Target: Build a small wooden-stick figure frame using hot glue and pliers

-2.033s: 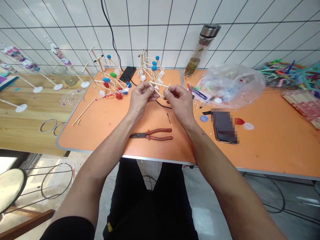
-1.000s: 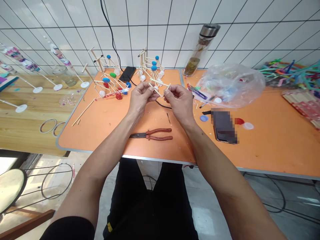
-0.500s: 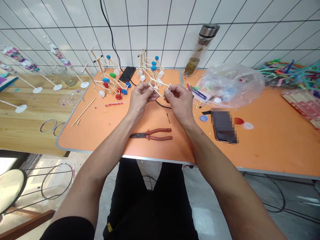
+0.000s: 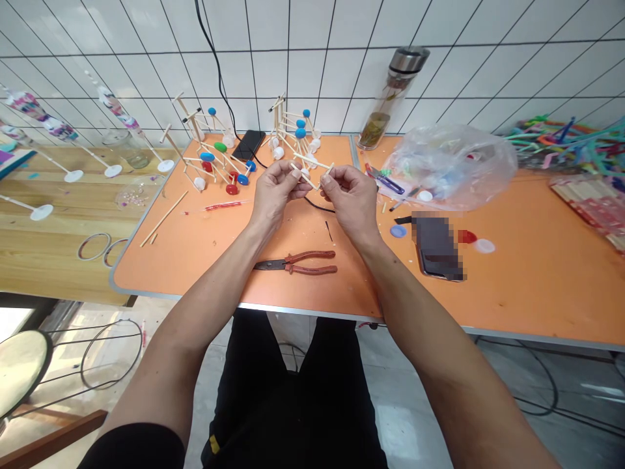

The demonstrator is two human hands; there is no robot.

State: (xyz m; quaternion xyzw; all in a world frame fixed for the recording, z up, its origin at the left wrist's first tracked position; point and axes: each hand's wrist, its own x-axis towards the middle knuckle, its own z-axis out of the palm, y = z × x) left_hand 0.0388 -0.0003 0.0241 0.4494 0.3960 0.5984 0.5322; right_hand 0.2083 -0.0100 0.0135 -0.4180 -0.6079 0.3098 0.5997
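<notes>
Stick frame: thin pale sticks meeting at angles, held up off the table, beyond the pliers.
Left hand: thumb and fingers pinched on frame's left end, beyond pliers.
Right hand: thumb and fingertips pinched on frame's right end, beyond pliers and to their right.
Pliers: flat on orange table, red handles pointing right.
Loose stick: left of pliers, slightly beyond.
Stick models: two with coloured caps, blue cap on the left one, both well beyond pliers.
Dark phone: right of pliers, partly pixelated.
Plastic bag: beyond pliers, far right.
</notes>
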